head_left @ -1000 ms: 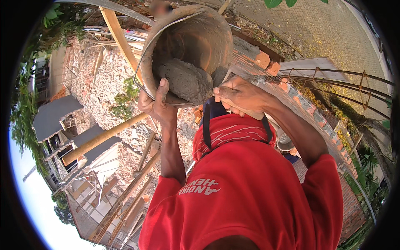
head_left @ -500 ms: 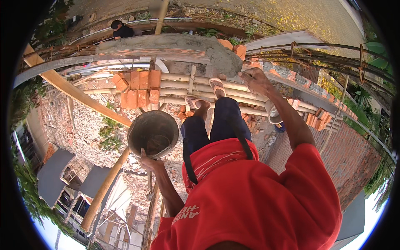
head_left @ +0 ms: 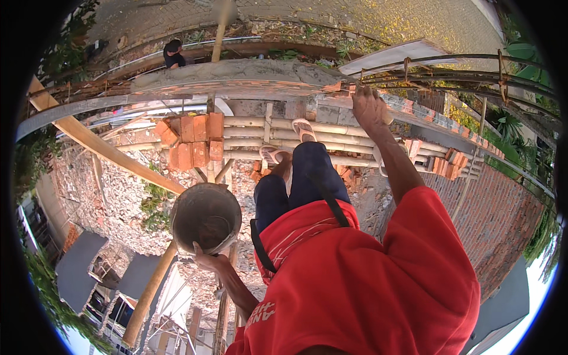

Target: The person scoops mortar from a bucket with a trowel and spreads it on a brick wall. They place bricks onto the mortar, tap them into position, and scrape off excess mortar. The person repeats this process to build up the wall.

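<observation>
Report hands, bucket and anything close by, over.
Left grip holding bucket at its rim. Right grip at wall, its hold unclear. Mortar along wall top. Rebar ahead, to the right.

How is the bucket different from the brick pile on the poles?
The bucket is grey, while the brick pile is orange-red. The bucket is round and hollow; the brick pile is made of blocks. The left hand holds the bucket, but the brick pile rests on bamboo poles. Both are left of the person's legs.
</observation>
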